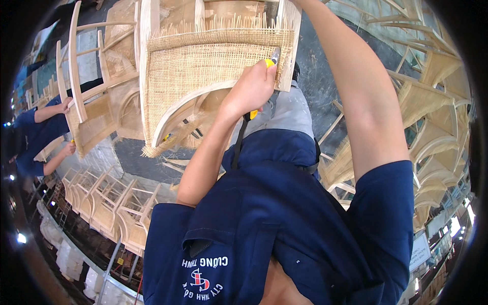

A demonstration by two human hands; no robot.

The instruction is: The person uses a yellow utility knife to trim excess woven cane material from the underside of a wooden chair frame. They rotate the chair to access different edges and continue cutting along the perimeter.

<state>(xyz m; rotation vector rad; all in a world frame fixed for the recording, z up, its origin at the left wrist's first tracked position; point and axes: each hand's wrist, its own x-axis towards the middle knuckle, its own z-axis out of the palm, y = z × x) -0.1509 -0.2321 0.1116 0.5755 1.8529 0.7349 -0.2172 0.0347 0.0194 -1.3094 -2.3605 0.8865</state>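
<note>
My left hand is closed around a utility knife with a yellow handle and a metal front end. Its tip lies against the right border of a woven cane panel, near the upright rail. The panel covers part of a pale wooden chair frame; loose strands stick up along its far edge and fray at the lower left corner. A curved wooden rail runs below the weave. My right forearm reaches past the chair's right side to the top edge, where the hand is out of view.
Left, a co-worker's hands are on another wooden chair. Rows of chair frames stand at lower left, and more are stacked on the right. A yellow and black object shows below my left wrist. The floor is dark grey.
</note>
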